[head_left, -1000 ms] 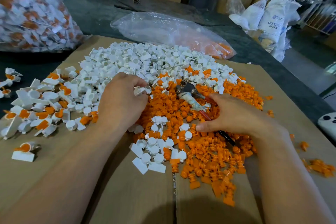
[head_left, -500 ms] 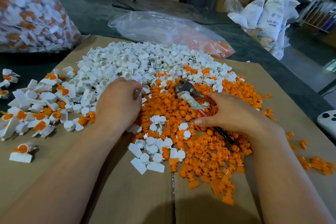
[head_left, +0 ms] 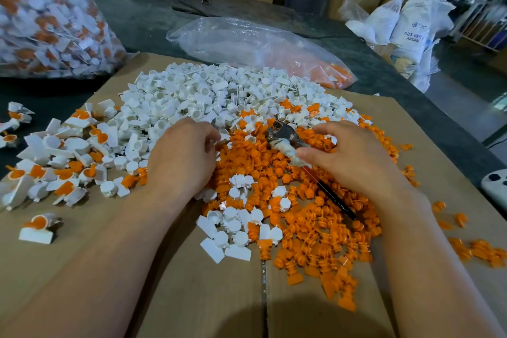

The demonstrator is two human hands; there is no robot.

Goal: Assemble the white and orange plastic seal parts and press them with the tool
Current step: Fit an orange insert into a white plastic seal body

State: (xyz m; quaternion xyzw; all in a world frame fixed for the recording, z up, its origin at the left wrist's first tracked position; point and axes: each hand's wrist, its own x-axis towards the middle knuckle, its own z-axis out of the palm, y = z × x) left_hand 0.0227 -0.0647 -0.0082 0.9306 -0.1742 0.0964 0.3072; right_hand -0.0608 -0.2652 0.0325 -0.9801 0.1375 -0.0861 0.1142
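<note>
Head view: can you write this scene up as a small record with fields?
Surface: brown cardboard sheet
Piles: loose white plastic seal parts; orange plastic seal parts
Tool: metal pressing tool with red-black handle, lying on the orange parts
Left hand: fingers curled at pile edge, hold unclear
Right hand: over tool's handle, grip unclear

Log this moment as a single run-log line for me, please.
stage: picking parts | left hand: curled at white parts, hold unclear | right hand: over tool, thumb on handle, fingers on orange parts
</note>
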